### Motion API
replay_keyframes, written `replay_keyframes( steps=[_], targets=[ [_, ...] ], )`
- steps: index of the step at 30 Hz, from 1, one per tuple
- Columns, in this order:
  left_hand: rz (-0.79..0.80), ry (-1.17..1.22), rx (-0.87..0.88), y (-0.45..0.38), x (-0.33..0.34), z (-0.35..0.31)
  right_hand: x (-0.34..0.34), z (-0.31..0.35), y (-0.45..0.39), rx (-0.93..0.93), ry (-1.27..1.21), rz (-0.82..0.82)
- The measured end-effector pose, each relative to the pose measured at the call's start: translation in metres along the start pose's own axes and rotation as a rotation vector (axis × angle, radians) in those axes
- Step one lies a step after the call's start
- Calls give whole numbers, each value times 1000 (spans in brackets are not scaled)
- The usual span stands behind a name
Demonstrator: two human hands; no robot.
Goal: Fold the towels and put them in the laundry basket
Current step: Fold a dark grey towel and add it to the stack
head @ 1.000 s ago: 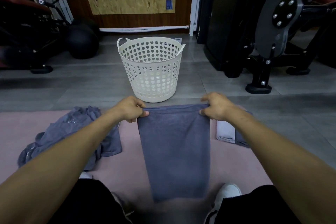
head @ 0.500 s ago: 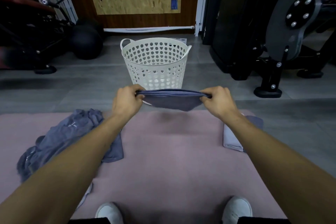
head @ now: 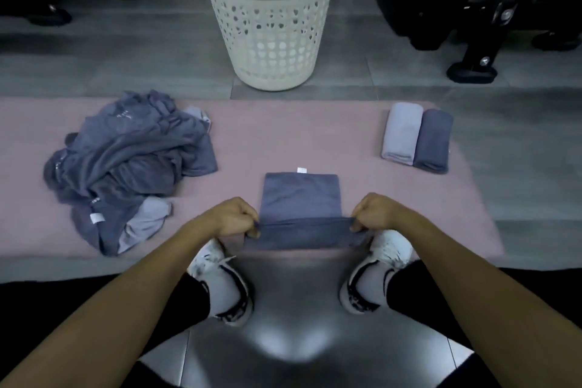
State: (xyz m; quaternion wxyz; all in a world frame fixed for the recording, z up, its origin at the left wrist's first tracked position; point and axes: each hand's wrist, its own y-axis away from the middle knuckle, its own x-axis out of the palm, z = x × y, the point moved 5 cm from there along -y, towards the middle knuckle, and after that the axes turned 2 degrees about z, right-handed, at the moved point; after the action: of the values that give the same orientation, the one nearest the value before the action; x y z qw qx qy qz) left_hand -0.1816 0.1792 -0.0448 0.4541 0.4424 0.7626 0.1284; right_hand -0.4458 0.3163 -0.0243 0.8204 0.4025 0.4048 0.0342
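A dark grey towel (head: pixel 300 198) lies flat on the pink mat (head: pixel 283 135), its far end with a white tag pointing at the basket. My left hand (head: pixel 234 219) pinches its near left corner and my right hand (head: pixel 374 214) pinches its near right corner, with the near edge lifted slightly. A heap of unfolded grey towels (head: pixel 126 164) lies on the mat to the left. Two rolled towels, one light (head: pixel 401 134) and one dark (head: pixel 433 140), lie at the mat's right. The white laundry basket (head: pixel 267 19) stands on the floor beyond the mat.
My two white shoes (head: pixel 220 283) stand at the mat's near edge, on either side of the towel. Black gym machine feet (head: pixel 472 69) stand on the grey floor at the back right, and dark equipment sits at the back left.
The towel was held up in the air near the basket; now it has come down and lies on the mat in front of my feet, both hands still pinching its corners. The view tilted downward.
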Motion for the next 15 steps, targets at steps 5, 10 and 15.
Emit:
replay_keyframes(
  steps=[5, 10, 15],
  targets=[
    [6, 136, -31, -9, 9, 8, 16, 3, -7, 11, 42, 97],
    [-267, 484, -67, -58, -3, 14, 0, -11, -56, 92, -235, -160],
    [-412, 628, -184, -125, -4, 22, -9, -16, -116, 133, -400, -322]
  ],
)
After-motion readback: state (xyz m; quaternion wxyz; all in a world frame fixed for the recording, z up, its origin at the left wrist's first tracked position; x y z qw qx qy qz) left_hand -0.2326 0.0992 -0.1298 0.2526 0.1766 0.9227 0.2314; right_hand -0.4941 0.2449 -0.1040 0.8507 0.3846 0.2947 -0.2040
